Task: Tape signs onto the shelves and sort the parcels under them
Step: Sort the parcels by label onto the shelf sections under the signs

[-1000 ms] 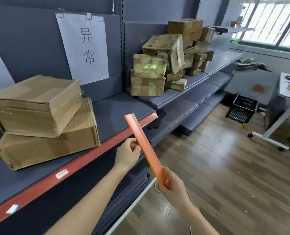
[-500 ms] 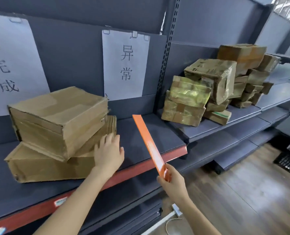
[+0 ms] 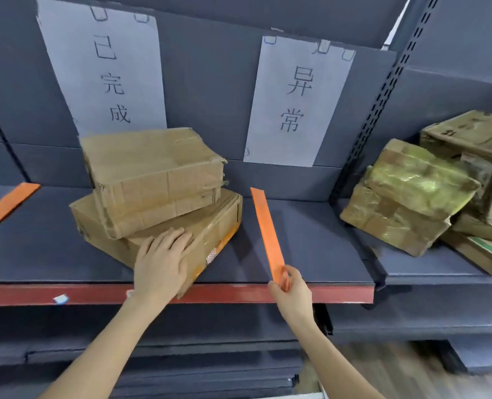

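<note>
My left hand (image 3: 161,260) lies flat on the lower parcel (image 3: 216,223) at the front edge of the shelf (image 3: 311,254). It looks like stiff, battered cardboard, likely weighty, best gripped at its corners. My right hand (image 3: 292,292) pinches the light orange strip (image 3: 266,234) by its end.

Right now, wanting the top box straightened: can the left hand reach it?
Probably yes: the left hand lies flat on the lower box, right beside the top box, with nothing between them.

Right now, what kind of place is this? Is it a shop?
Most likely a parcel sorting room or depot, not a shop. Grey metal shelving holds battered, taped cardboard parcels, and handwritten paper signs are taped to the back panel above them, seemingly to mark sections.
</note>
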`<action>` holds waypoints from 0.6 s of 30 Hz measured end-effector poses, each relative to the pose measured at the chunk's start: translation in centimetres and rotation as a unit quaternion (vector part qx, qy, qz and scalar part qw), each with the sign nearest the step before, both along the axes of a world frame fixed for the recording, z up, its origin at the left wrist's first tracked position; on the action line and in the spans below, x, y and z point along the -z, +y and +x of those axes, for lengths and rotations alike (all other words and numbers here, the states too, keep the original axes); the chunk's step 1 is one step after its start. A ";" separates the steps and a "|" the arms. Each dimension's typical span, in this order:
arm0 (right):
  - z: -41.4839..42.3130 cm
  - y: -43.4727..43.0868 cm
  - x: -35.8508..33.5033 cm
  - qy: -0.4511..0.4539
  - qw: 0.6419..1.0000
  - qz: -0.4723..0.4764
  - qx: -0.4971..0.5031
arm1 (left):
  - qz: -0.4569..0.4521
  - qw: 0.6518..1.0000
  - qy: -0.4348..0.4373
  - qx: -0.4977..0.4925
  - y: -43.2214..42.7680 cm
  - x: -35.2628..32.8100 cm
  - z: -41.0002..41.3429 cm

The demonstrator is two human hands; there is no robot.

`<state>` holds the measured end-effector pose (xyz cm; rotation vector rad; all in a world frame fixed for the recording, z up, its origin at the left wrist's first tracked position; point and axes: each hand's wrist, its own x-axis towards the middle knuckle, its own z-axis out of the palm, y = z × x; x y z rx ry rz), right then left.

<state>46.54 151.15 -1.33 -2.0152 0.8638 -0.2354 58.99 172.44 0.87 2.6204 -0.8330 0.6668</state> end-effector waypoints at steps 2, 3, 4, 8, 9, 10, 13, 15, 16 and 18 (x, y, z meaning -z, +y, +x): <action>0.6 -0.4 -0.1 0.001 0.999 -0.022 -0.034 | -0.014 1.000 -0.016 -0.019 1.7 0.5 0.0; 0.9 -0.6 -0.2 0.001 0.998 -0.027 -0.051 | -0.021 0.999 -0.023 -0.030 2.6 0.7 0.0; 1.1 -0.7 -0.3 0.001 0.998 -0.030 -0.064 | -0.031 0.998 -0.027 -0.044 3.6 1.0 -0.1; 1.6 -0.8 -0.3 0.002 0.996 -0.032 -0.086 | -0.053 0.988 -0.041 -0.141 7.1 1.3 -0.7; 1.7 -0.7 -0.3 0.003 0.995 -0.036 -0.089 | -0.047 0.985 -0.032 -0.165 7.6 1.3 -1.0; 1.8 -0.7 -0.2 0.002 0.995 -0.040 -0.093 | -0.037 0.983 -0.027 -0.179 7.8 1.1 -1.3; 2.3 -0.7 -0.1 -0.004 0.993 -0.053 -0.105 | 0.002 0.983 -0.056 -0.176 6.6 0.6 -2.0; 2.7 -0.6 -0.2 -0.003 0.991 -0.067 -0.116 | 0.022 0.986 -0.051 -0.158 4.6 0.0 -2.0; 2.8 -0.6 -0.3 0.001 0.990 -0.070 -0.125 | 0.023 0.987 -0.045 -0.152 3.6 -0.2 -1.8; 3.2 -0.5 -0.4 0.011 0.987 -0.073 -0.144 | 0.038 0.987 -0.023 -0.153 1.7 -0.3 -1.3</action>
